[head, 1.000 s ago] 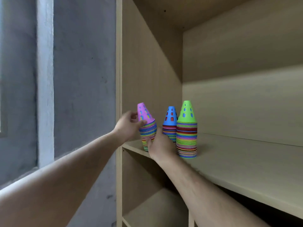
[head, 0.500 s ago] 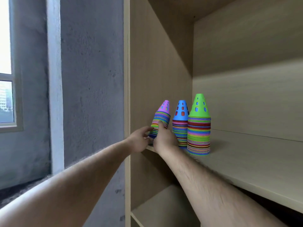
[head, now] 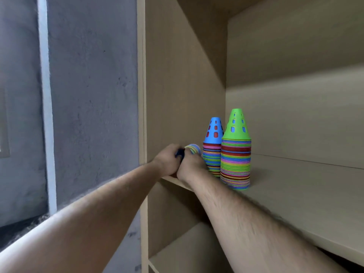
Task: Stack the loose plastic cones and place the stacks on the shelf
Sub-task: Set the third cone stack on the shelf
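Observation:
Two upright stacks of coloured cones stand on the wooden shelf (head: 295, 196): a taller one topped by a green cone (head: 236, 154) and, behind it to the left, one topped by a blue cone (head: 213, 146). A third stack (head: 193, 149) lies tipped far over to the right, at the shelf's left end, mostly hidden by my hands; only its striped rims show. My left hand (head: 167, 160) and my right hand (head: 190, 167) are pressed together around its lower part, fingers curled on it.
The shelf unit's left side panel (head: 177, 95) rises right behind the tipped stack. A lower shelf (head: 189, 251) shows beneath. A grey concrete wall (head: 88, 95) with a white window frame (head: 46, 115) fills the left.
The purple-topped stack has tipped from leaning left, through leaning right, to almost lying over behind my hands; its purple top is out of sight. Both hands have closed together low on it.

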`<state>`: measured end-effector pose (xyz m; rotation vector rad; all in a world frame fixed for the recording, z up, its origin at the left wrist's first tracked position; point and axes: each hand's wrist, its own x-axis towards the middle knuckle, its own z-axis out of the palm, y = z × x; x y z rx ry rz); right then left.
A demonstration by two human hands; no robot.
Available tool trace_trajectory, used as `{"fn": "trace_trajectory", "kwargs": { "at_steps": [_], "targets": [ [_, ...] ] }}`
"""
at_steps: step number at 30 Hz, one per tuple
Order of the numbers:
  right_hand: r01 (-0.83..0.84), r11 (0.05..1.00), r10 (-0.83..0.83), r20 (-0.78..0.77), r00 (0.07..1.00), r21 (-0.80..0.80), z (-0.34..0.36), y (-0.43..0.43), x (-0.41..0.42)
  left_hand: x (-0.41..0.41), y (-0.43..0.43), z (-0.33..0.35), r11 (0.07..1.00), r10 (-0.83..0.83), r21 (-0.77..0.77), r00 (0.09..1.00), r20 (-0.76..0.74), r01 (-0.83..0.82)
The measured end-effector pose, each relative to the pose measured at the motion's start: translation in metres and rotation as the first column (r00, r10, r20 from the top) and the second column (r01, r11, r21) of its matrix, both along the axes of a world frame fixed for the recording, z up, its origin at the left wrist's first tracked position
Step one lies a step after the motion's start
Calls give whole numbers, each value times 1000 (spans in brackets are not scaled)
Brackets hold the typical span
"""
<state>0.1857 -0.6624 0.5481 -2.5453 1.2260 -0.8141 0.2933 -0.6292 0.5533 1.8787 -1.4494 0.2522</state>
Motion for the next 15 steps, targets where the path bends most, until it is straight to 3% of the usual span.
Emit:
{"fn": "trace_trajectory", "kwargs": {
  "at_steps": [4, 6, 11, 15],
  "targets": [
    [-6, 999, 4, -65, 998, -34, -1, -3, 3, 15, -14, 13, 999, 29, -31, 998, 48, -27],
    [-19, 1000, 19, 5, 1000, -19, -2, -8, 1, 18, -25, 27, 1000, 16, -10, 999, 43, -15],
    [54, 988, -64, -59, 996, -145, -10, -17, 6, 20, -74, 63, 990, -37, 133, 995, -95, 50],
    [88, 987, -98, -71, 993, -133, -17, -24, 13, 28, -117, 70, 944, -112, 257, 933, -342, 208]
  ]
}}
